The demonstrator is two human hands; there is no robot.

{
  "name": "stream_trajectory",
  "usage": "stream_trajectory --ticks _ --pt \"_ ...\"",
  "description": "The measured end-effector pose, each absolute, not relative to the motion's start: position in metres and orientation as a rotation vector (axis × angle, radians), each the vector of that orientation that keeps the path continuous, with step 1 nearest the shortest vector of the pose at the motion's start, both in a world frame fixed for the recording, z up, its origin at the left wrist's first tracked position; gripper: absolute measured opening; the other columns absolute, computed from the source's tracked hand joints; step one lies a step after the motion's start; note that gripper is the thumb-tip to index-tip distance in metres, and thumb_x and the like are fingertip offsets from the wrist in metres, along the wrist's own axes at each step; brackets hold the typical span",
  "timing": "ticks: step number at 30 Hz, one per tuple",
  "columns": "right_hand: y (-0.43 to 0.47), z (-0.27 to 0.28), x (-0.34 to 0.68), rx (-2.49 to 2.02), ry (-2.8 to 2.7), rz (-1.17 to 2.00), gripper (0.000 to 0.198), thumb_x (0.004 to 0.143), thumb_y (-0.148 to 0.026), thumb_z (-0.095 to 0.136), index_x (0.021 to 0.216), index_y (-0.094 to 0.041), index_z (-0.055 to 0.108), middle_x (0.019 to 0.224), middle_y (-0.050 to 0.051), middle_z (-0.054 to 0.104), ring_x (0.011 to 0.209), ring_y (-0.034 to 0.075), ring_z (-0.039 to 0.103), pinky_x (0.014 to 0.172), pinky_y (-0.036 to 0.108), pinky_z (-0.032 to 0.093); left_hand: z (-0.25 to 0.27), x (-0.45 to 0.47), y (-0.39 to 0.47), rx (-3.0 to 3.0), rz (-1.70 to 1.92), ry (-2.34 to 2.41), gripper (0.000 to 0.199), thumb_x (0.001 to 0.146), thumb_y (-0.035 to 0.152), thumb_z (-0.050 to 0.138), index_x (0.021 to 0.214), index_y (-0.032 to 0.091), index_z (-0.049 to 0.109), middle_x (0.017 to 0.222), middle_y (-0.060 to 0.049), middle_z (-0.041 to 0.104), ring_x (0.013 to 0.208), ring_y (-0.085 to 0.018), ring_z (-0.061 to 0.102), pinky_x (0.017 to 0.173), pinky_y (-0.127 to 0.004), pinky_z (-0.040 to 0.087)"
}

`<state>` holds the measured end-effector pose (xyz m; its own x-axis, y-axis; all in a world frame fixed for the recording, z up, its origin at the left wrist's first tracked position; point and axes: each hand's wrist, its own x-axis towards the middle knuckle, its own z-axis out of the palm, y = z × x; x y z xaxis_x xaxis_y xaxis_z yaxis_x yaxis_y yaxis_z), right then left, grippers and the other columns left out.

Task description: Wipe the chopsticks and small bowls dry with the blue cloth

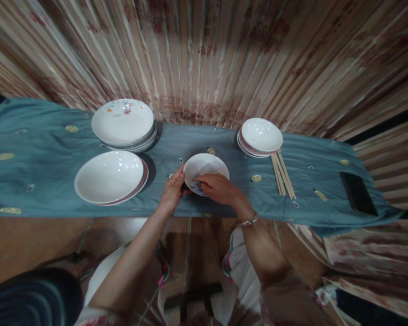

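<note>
A small white bowl [212, 162] stands near the front of the table, midway along. My left hand [172, 188] is closed on its left rim, thumb at the edge and fingers around the outside. My right hand [219, 186] reaches into the bowl from the right, fingers bent together and pressed toward the inner wall. Under those fingertips shows a small greyish, cloth-like thing [194, 182], mostly hidden by the hand. A bracelet [248, 221] circles the right wrist.
Left are a stack of flowered plates [122, 122] and large white bowls [109, 176]. Right are stacked small bowls [261, 135], several chopsticks [283, 175] and a black phone [358, 193]. A patterned teal cloth [309, 181] covers the narrow table; a pleated curtain [197, 59] hangs behind.
</note>
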<state>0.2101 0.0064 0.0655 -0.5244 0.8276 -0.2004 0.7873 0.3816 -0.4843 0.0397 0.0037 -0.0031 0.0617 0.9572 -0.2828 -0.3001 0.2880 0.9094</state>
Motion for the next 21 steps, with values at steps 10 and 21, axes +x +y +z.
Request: stream_trajectory --ticks 10,21 --pt "0.012 0.043 0.204 -1.207 -2.311 0.859 0.037 0.095 -0.010 0.040 0.121 -0.015 0.065 0.124 0.011 0.070 0.117 0.021 0.062 0.105 0.036 0.044 -0.002 0.039 0.003 0.802 1.102 1.070 0.065 0.082 0.050 0.069 0.140 0.022 0.059 0.120 -0.008 0.072 0.090 -0.019 0.069 0.065 -0.026 0.060" --pt "0.006 0.037 0.191 -1.328 -2.285 0.660 0.053 0.099 -0.016 0.031 0.150 -0.010 0.042 0.161 0.016 0.038 0.150 0.021 0.034 0.126 0.044 0.028 -0.002 0.041 0.002 0.748 1.125 1.045 0.062 0.081 0.045 0.071 0.139 0.025 0.061 0.128 -0.007 0.070 0.109 -0.027 0.067 0.077 -0.033 0.063"
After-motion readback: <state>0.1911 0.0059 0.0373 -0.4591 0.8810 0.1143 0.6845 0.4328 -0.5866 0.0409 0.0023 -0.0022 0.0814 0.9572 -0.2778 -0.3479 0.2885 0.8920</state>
